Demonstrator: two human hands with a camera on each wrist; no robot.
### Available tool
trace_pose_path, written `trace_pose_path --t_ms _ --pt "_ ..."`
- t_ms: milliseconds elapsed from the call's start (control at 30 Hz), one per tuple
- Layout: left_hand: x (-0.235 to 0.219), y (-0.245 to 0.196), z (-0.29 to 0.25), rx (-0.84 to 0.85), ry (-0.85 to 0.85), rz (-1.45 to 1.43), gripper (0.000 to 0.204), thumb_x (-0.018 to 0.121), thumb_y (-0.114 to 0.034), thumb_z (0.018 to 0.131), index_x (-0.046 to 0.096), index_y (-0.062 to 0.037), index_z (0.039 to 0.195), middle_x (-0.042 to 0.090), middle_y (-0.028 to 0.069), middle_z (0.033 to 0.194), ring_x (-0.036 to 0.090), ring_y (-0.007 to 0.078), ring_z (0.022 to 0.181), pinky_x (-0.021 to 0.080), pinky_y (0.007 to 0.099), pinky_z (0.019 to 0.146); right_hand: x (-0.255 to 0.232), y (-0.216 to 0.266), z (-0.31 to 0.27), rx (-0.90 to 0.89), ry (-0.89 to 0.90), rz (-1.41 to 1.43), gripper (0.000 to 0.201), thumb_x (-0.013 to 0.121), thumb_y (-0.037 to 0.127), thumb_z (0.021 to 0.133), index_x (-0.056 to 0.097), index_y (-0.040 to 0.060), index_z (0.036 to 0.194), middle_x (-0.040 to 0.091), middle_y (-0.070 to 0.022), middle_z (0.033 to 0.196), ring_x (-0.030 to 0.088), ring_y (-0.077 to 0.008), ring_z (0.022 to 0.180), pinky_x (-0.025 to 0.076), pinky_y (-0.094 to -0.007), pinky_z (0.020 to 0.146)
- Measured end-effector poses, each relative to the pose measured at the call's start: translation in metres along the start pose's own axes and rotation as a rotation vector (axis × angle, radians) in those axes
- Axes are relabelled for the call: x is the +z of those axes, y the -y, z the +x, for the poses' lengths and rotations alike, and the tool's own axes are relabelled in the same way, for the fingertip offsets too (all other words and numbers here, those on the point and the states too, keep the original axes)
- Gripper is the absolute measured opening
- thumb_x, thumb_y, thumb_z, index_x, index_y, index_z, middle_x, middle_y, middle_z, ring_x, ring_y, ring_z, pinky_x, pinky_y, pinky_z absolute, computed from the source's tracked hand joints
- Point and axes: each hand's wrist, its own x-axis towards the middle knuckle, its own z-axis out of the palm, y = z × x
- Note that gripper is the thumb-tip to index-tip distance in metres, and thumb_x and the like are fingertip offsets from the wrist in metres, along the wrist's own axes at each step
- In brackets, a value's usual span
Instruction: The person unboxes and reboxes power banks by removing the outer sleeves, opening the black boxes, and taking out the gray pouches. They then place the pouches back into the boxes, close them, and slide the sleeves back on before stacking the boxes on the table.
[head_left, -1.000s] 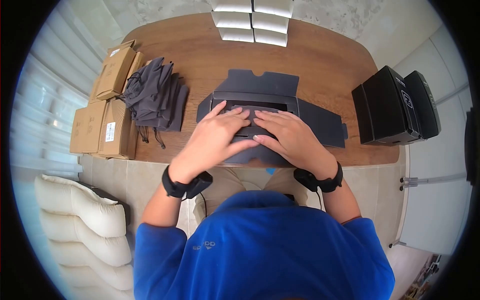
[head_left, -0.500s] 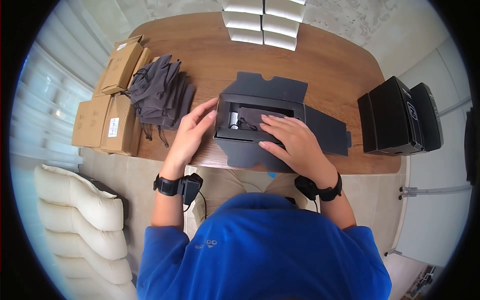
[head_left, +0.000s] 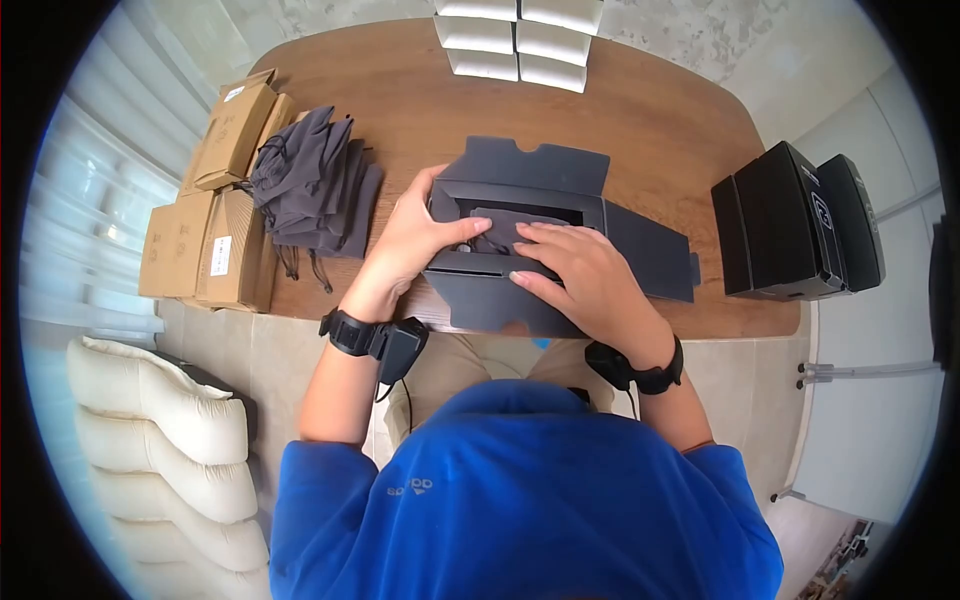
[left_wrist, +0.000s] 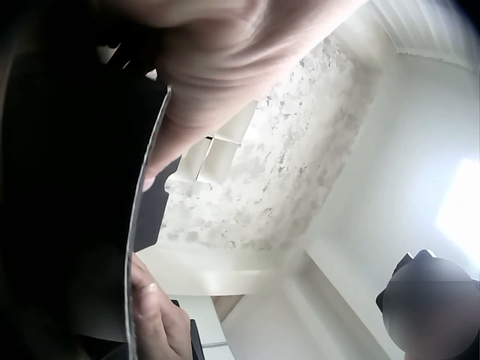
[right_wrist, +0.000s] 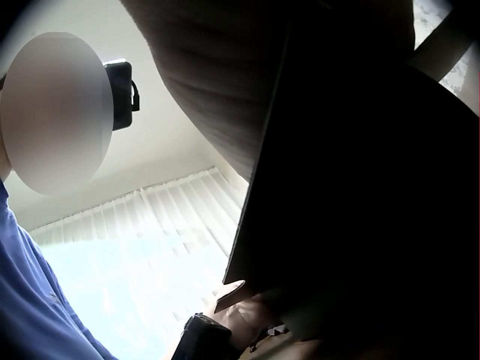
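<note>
In the head view an unfolded black cardboard box (head_left: pixel 470 294) lies at the table's near edge with its flaps spread. Inside its recess sits a dark grey drawstring pouch (head_left: pixel 490 240), partly covered by the hands. My left hand (head_left: pixel 412 238) grips the left end of the box, fingers along the outer side and thumb over the wall onto the pouch. My right hand (head_left: pixel 590 268) rests on the pouch's right part with fingers extended, its thumb on the near rim. Both wrist views are largely filled by the dark box flaps.
At the left, brown cardboard boxes (head_left: pixel 180 250) are stacked beside a pile of grey drawstring pouches (head_left: pixel 310 190). Black boxes (head_left: pixel 770 225) stand at the right end of the table. White open bins (head_left: pixel 485 62) stand at the back.
Both hands first lay over the pouch. The left hand drew back to the box's left edge, then came in again with its thumb on the pouch. The right hand stayed on the pouch.
</note>
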Motion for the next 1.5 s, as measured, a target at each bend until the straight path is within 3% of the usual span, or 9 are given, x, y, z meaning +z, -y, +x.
trace_pose_path --t_ms 300,500,567,800,1067,1167,1500 --pt "-0.004 0.008 0.005 0.004 -0.004 0.031 0.059 0.069 0.001 0.072 0.044 0.0024 0.125 0.056 0.0095 0.111 0.053 0.0156 0.105 0.041 0.0266 0.093 0.002 -0.001 0.000 -0.012 -0.029 0.014 0.032 0.067 0.029 0.083 0.070 0.0010 0.097 0.066 -0.0123 0.112 0.058 -0.0266 0.111 0.044 -0.0387 0.093" --pt "-0.003 0.006 0.004 0.007 -0.009 0.070 0.056 0.067 0.001 0.073 0.044 0.0027 0.124 0.056 0.0094 0.109 0.053 0.0152 0.103 0.041 0.0266 0.092 -0.015 0.003 -0.009 -0.028 0.047 0.091 0.037 0.069 0.026 0.082 0.064 0.0048 0.112 0.059 -0.0119 0.126 0.053 -0.0258 0.120 0.038 -0.0430 0.101" --pt "-0.004 0.005 0.002 0.004 -0.014 0.059 0.056 0.067 0.001 0.073 0.044 0.0028 0.123 0.056 0.0094 0.109 0.053 0.0151 0.103 0.041 0.0265 0.092 -0.032 0.011 -0.013 0.002 0.086 0.142 0.054 0.077 0.020 0.072 0.060 0.0099 0.121 0.053 -0.0087 0.135 0.048 -0.0272 0.125 0.032 -0.0444 0.107" --pt "-0.004 0.009 0.004 0.033 -0.022 0.072 0.055 0.066 -0.002 0.072 0.045 0.0049 0.122 0.060 0.0150 0.108 0.057 0.0201 0.103 0.043 0.0286 0.091 -0.043 0.019 -0.030 0.004 0.164 0.170 0.071 0.084 0.015 0.058 0.058 0.0136 0.123 0.046 -0.0096 0.139 0.043 -0.0331 0.127 0.034 -0.0456 0.105" --pt "-0.002 0.007 0.002 0.027 -0.033 0.047 0.054 0.067 -0.001 0.072 0.045 0.0048 0.122 0.059 0.0144 0.109 0.056 0.0186 0.103 0.043 0.0283 0.091 -0.023 0.005 -0.036 0.038 0.065 0.100 0.068 0.079 0.003 0.056 0.059 0.0128 0.121 0.050 -0.0074 0.135 0.046 -0.0286 0.124 0.035 -0.0462 0.103" --pt "-0.002 0.007 0.002 0.025 -0.047 0.087 0.055 0.068 -0.002 0.073 0.046 0.0021 0.123 0.055 0.0087 0.110 0.053 0.0143 0.101 0.042 0.0259 0.089 -0.012 0.002 -0.039 0.030 0.005 0.068 0.069 0.076 -0.001 0.054 0.059 0.0131 0.120 0.052 -0.0054 0.133 0.047 -0.0265 0.124 0.034 -0.0460 0.104" --pt "0.001 0.004 0.000 0.017 -0.065 0.043 0.054 0.067 -0.001 0.073 0.047 0.0042 0.122 0.059 0.0129 0.111 0.056 0.0170 0.102 0.043 0.0273 0.091 0.003 -0.003 -0.044 0.012 -0.103 0.012 0.065 0.075 0.004 0.057 0.059 0.0146 0.119 0.054 -0.0027 0.132 0.049 -0.0246 0.122 0.034 -0.0455 0.104"
